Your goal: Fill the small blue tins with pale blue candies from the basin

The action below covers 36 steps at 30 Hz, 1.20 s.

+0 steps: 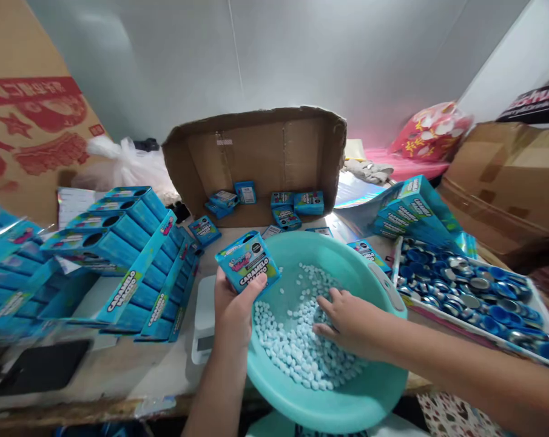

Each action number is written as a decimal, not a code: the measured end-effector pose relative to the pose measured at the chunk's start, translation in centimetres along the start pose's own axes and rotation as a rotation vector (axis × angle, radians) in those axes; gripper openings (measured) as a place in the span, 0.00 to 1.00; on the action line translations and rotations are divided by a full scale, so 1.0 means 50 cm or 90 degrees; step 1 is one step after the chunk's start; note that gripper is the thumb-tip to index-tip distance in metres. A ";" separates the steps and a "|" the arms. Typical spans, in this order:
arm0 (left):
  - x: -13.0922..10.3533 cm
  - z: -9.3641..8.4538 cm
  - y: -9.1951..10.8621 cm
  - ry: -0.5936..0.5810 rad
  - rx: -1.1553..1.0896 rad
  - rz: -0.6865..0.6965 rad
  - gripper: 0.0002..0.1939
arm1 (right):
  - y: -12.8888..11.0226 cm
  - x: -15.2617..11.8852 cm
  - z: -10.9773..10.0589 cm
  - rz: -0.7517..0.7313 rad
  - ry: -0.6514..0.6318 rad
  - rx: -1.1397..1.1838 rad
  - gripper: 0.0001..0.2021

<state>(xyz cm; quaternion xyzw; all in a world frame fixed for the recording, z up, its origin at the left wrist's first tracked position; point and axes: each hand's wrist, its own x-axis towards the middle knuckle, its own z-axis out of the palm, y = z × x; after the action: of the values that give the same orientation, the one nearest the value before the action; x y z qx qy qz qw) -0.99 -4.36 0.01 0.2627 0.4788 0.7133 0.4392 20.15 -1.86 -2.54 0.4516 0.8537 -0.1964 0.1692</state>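
Pale grey panelled wall (301, 54) with thin seams at twelve o'clock, soft glare at eleven, worn-edged bench (165, 370) below

Left hand (238, 294) and right hand (349, 321) bare; forearms (438, 358) smooth, slim, uncovered (wrists (232, 337) bare too); fingers (325, 331) slender.

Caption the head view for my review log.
Left hand holds a blue candy box while the right hand dips into pale candies in a teal basin.

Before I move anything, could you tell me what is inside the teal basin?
Pale blue candies lie in the basin; the right hand hides some of them.
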 end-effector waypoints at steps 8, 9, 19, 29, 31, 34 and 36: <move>-0.003 0.011 -0.002 0.032 -0.007 0.059 0.27 | -0.053 0.000 -0.004 0.083 -0.229 0.365 0.35; -0.003 0.012 -0.002 0.017 0.001 0.064 0.26 | -0.066 0.007 0.000 0.101 -0.231 0.436 0.35; 0.000 -0.006 -0.005 0.081 -0.005 0.172 0.27 | -0.048 0.142 -0.033 -0.262 0.133 0.430 0.13; 0.002 0.020 0.015 0.068 0.065 0.182 0.25 | -0.090 0.205 0.077 -0.334 0.237 0.416 0.21; 0.003 0.030 0.018 0.072 0.097 0.199 0.24 | -0.121 0.177 0.098 -0.346 0.207 0.506 0.21; 0.001 0.037 0.010 0.085 0.196 0.211 0.22 | -0.162 0.130 0.106 -0.297 0.142 0.686 0.20; -0.001 0.037 0.000 0.082 0.292 0.228 0.24 | -0.181 0.099 0.099 -0.201 0.104 0.809 0.21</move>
<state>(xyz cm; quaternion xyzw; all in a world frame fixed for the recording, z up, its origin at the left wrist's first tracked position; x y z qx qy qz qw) 0.49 -3.57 0.76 0.3894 0.6003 0.6680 0.2043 10.47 -5.42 -7.49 0.3464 0.6378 -0.6496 -0.2263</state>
